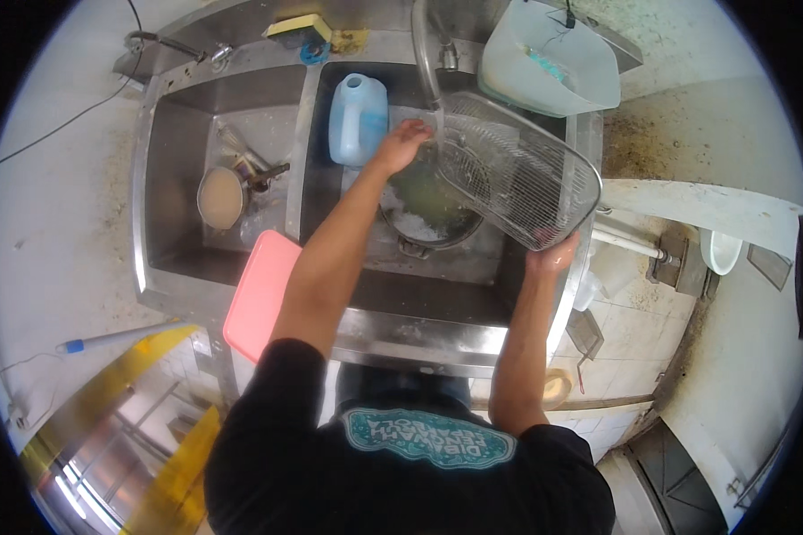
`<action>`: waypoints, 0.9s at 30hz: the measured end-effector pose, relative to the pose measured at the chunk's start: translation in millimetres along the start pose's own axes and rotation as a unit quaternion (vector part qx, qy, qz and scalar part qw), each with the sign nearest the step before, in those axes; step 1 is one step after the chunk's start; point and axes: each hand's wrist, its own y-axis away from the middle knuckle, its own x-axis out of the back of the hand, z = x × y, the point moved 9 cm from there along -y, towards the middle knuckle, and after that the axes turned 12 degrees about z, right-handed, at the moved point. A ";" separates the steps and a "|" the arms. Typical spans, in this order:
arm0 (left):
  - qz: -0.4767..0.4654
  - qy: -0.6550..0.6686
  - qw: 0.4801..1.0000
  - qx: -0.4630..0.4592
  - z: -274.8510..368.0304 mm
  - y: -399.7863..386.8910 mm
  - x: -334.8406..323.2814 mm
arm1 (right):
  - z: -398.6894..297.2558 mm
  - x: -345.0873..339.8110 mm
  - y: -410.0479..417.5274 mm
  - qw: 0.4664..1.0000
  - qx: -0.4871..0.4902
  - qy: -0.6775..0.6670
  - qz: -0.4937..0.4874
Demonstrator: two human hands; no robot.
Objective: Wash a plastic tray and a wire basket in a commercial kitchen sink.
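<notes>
My right hand [554,255] grips the near right corner of a metal wire basket [522,174], which is held tilted over the right sink basin [435,294]. My left hand [405,146] is by the basket's far left end, its fingers bent and apart, next to the water running from the faucet [425,60]. No object shows in it. Below the basket, a round pot [431,200] with greenish water and white suds sits in the basin, partly hidden by the wire mesh. A light-blue plastic jug [358,120] stands left of my left hand, its mouth uncapped.
In the left basin [181,127] are a container of tan liquid [221,197] and a whisk [241,147]. A pink plastic lid or tray [261,294] leans over the front edge. A sponge [301,30] and a translucent tub [549,60] sit along the back.
</notes>
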 end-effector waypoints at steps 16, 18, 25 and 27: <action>0.254 0.459 0.826 0.208 -1.8 118.2 157.7 | 184.1 -163.3 -6.8 0.911 -0.267 0.157 -0.274; 0.307 0.457 0.811 0.196 -11.9 133.8 191.1 | 188.2 -203.9 20.8 0.906 -0.298 0.137 -0.269; 0.400 0.531 0.732 0.147 -6.1 168.6 307.6 | 145.4 -291.4 100.6 0.692 -0.489 -0.256 -0.464; 0.409 0.529 0.734 0.115 -17.1 178.6 337.7 | 161.9 -266.6 76.0 0.764 -0.491 -0.236 -0.346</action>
